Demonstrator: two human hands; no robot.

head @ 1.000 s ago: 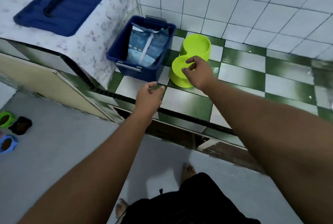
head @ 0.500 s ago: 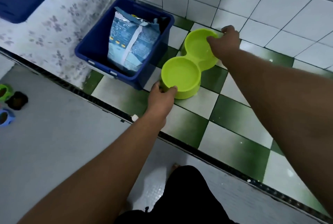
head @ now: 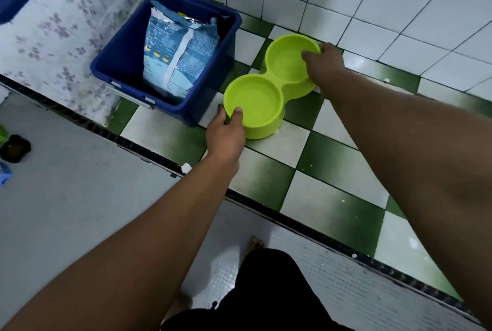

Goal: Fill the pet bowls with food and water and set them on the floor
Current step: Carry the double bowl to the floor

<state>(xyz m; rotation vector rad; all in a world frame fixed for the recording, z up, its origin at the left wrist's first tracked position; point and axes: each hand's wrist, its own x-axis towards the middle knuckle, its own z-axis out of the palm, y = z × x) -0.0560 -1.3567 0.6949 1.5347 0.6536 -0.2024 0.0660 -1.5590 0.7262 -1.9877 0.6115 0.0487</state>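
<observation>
A lime-green double pet bowl [head: 255,101] stands on the green-and-white checked counter [head: 269,184], both of its wells empty. My left hand [head: 226,133] grips the rim of the near well, thumb inside. At the far well, my right hand [head: 323,60] holds the rim with the thumb over the edge. Just left of the bowl, a blue plastic bin [head: 117,69] holds an opened blue and silver pet food bag [head: 178,56].
White tiled wall [head: 372,6] runs behind the counter. A floral-covered surface [head: 66,30] lies to the left of the bin. On the grey floor [head: 66,197] at the far left sit small green, black [head: 14,148] and blue bowls. My feet and dark shorts show below.
My left hand reached forward and took hold of the near well's rim. My right hand moved from the near well to the far well's rim. The view shifted closer over the counter.
</observation>
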